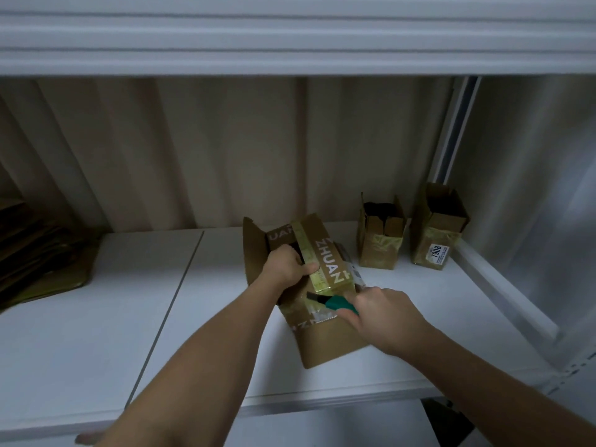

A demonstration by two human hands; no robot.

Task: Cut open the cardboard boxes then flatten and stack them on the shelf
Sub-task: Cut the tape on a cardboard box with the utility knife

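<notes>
Overhead, a white shelf (pixel 96 317) carries everything. Flattened cardboard (pixel 42 253) lies stacked at its far left. Near the middle sits a taped cardboard box (pixel 325 343), its top flaps partly raised. Two smaller opened boxes (pixel 380 243) stand upright toward the back right. The left hand (pixel 287 266) clamps a taped flap, while the right hand (pixel 383 314) grips a green knife (pixel 335 303), blade against the box's tape.

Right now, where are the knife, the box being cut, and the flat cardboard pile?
knife (pixel 342 304): head view, on its green handle.
box (pixel 325 343): head view, on its near brown side.
pile (pixel 42 253): head view, on its top sheet, far left.
</notes>
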